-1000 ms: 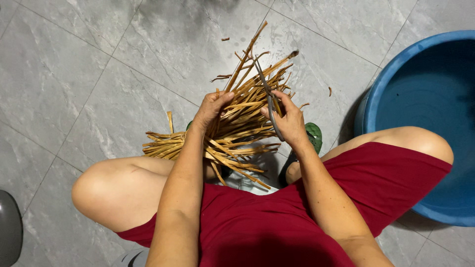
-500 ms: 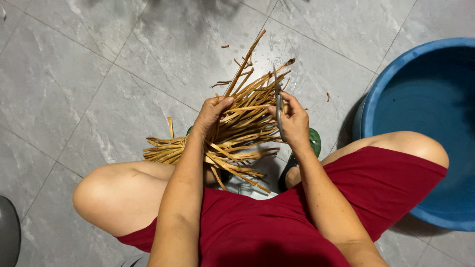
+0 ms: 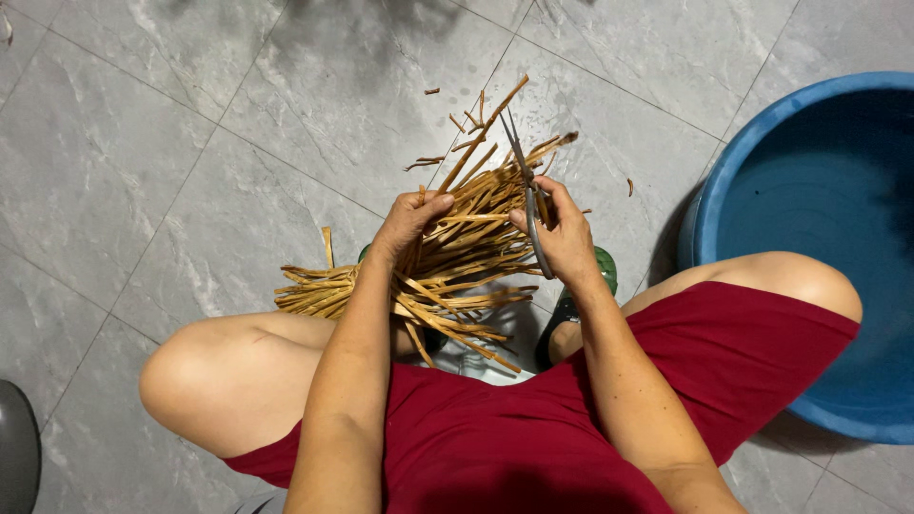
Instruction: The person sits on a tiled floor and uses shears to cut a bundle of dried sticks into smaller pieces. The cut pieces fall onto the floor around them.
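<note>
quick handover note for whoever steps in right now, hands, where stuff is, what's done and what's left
Left hand: gripping a bundle of tan strips near its middle, above the lap.
Right hand: holding scissors, blades pointing up and away among the strip ends.
Around: blue tub on the right side on the grey tile floor; green sandals partly hidden under the bundle.
Done: a few short cut bits lie on the floor beyond the bundle.
Left: many strip ends stick out at uneven lengths; I cannot tell whether the tub holds anything.
</note>
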